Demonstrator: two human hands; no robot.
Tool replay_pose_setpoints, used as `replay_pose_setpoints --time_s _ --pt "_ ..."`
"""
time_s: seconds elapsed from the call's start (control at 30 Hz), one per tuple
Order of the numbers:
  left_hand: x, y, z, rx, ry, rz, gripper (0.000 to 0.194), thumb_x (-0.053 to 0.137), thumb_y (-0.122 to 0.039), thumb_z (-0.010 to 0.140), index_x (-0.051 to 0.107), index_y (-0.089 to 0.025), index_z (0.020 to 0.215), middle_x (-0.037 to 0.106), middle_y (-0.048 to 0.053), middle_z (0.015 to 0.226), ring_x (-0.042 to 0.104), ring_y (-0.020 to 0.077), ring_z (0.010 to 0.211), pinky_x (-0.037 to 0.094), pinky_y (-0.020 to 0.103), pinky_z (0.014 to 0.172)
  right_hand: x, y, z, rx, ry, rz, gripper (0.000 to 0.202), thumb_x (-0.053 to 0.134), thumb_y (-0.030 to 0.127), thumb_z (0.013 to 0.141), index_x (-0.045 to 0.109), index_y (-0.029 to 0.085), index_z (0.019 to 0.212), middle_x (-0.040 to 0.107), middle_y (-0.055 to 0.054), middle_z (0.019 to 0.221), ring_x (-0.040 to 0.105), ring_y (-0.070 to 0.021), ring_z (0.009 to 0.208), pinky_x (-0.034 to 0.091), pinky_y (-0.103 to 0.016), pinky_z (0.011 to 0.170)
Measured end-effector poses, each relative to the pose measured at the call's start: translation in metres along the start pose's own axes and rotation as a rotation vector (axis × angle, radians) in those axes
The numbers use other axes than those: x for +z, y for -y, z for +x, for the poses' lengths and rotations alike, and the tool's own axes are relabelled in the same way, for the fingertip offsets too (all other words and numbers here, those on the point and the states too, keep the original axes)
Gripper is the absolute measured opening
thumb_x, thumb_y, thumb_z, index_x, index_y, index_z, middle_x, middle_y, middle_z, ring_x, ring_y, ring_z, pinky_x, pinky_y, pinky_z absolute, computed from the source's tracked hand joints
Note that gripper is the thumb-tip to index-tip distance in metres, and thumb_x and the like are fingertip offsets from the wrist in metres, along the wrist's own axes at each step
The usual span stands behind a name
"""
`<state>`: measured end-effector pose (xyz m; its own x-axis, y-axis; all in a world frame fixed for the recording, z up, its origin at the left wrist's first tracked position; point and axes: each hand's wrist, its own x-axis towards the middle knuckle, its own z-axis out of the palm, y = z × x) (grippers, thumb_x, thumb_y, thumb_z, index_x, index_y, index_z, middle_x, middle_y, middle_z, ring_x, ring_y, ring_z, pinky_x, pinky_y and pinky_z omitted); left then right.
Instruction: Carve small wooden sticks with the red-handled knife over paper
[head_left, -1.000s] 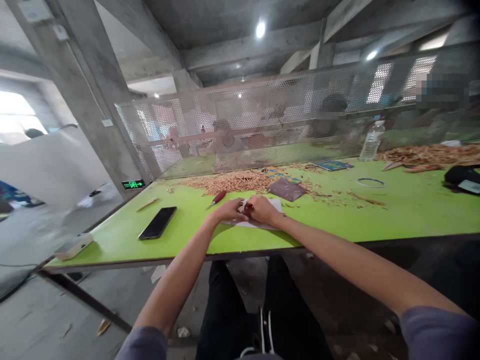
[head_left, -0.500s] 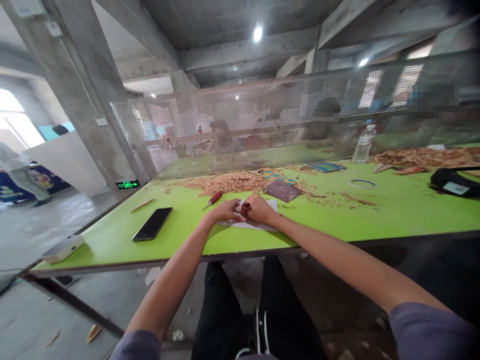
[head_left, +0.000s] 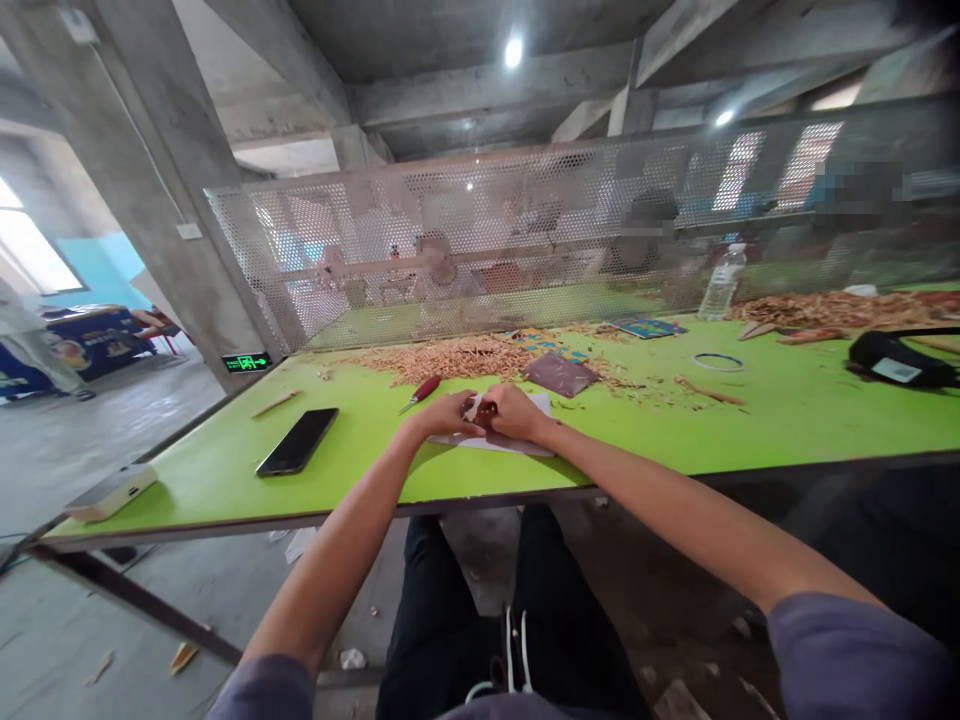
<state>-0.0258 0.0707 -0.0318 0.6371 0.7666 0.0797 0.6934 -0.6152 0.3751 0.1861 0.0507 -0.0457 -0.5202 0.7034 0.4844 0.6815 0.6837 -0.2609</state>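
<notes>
My left hand is over a white sheet near the table's front edge, its fingers curved toward my other hand. My right hand rests on the same sheet with its fingers closed together around something small and dark that I cannot make out. The two hands nearly meet at the fingertips. Beyond them lies a heap of brown shavings, with a dark reddish packet on its right. A red-handled knife lies just past my left hand.
The green table holds a black phone and white box at left. To the right are a clear bottle, a ring, a black object and more shavings. A perforated screen stands behind, with people beyond.
The view has shifted slightly, so things on the table appear a little further left and higher. Both hands stay over the white sheet, their fingers barely changed.
</notes>
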Motion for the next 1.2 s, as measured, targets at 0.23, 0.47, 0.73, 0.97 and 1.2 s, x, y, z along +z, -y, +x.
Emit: replay_pose_setpoints --time_s 0.23,0.47,0.73,0.97,1.2 --pt "0.0011 0.0024 0.0002 -0.004 0.005 0.001 0.087 0.081 -0.058 0.073 0.054 -0.013 0.142 0.065 0.018 0.137 0.063 0.0355 0.121 0.048 0.04 0.101 -0.0022 0.0015 -0.0004 0.033 -0.002 -0.012 0.017 0.064 0.015 0.079 0.079 0.014 0.085 0.076 -0.009 0.086 0.062 -0.0188 0.077 0.037 -0.026 0.07" --pt "0.0006 0.0001 0.0001 -0.007 0.008 0.005 0.086 0.08 -0.059 0.073 0.054 -0.015 0.142 0.065 0.017 0.139 0.062 0.0354 0.123 0.046 0.041 0.103 -0.0023 0.0033 -0.0005 0.075 -0.008 -0.024 0.015 0.064 0.014 0.076 0.079 0.014 0.08 0.075 -0.009 0.081 0.062 -0.0185 0.073 0.037 -0.026 0.068" --pt "-0.001 -0.003 -0.001 -0.019 0.002 0.045 0.085 0.079 -0.059 0.074 0.053 -0.016 0.143 0.063 0.016 0.142 0.06 0.035 0.126 0.046 0.039 0.105 -0.0065 0.0044 -0.002 0.11 0.003 -0.068 0.015 0.065 0.018 0.082 0.079 0.013 0.086 0.075 -0.01 0.089 0.063 -0.0192 0.08 0.038 -0.026 0.07" --pt "-0.0026 -0.0058 -0.0014 -0.048 0.002 0.041 0.09 0.08 -0.06 0.072 0.052 -0.016 0.144 0.062 0.016 0.143 0.06 0.0368 0.129 0.047 0.039 0.104 -0.0061 0.0029 -0.0008 0.137 -0.016 -0.086 0.018 0.063 0.015 0.08 0.079 0.012 0.086 0.076 -0.011 0.089 0.064 -0.0197 0.08 0.039 -0.026 0.071" --pt "-0.0038 -0.0059 -0.0017 -0.03 0.005 0.051 0.088 0.079 -0.059 0.073 0.052 -0.014 0.143 0.063 0.018 0.142 0.06 0.0367 0.128 0.046 0.041 0.106 -0.0043 0.0088 -0.0027 0.168 -0.023 -0.128 0.016 0.063 0.018 0.081 0.078 0.012 0.083 0.075 -0.013 0.086 0.063 -0.0209 0.078 0.037 -0.028 0.069"
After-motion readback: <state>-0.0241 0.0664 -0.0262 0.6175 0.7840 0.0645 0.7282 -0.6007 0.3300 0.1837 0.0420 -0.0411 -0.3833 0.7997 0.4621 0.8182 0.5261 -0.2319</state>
